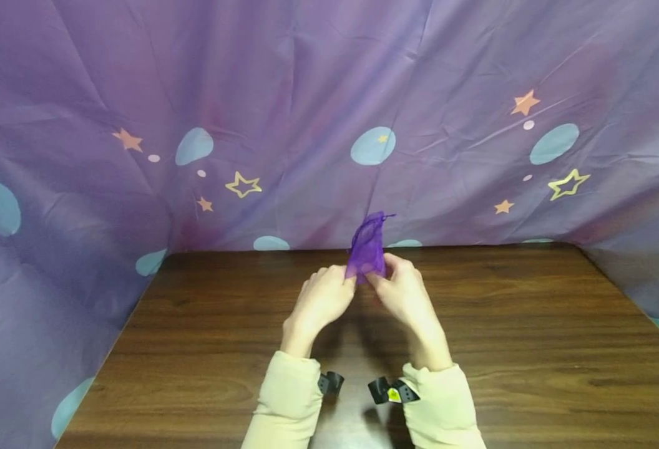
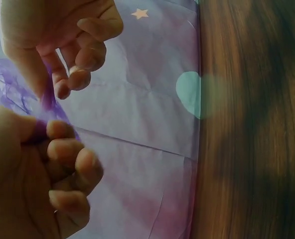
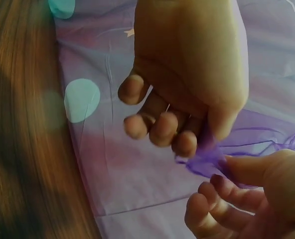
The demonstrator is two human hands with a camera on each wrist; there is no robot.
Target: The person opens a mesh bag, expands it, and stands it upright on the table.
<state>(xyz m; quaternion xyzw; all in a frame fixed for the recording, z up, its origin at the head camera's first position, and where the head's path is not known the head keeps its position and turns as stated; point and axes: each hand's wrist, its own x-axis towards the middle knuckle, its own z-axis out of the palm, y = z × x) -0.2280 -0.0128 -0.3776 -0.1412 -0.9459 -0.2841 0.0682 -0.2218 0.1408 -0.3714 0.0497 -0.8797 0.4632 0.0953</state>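
A small sheer purple drawstring pouch (image 1: 367,246) stands upright between the two hands, its cord end sticking out near the top. My left hand (image 1: 324,296) pinches its lower left part, and my right hand (image 1: 404,290) pinches the lower right. Seen from the left wrist, the pouch fabric (image 2: 10,89) is pulled between both thumbs, with the other fingers loosely curled below. The right wrist view has the left hand (image 3: 192,64) above and the right hand (image 3: 257,191) below, gathered mesh (image 3: 202,162) between them. Nothing is visible inside the pouch.
Beneath the hands lies a dark wood-grain table (image 1: 206,337). A purple curtain (image 1: 284,112) printed with stars and pale blue ovals hangs behind it and along both sides. Black camera mounts (image 1: 332,382) sit at the inner side of each pale sleeve (image 1: 290,393).
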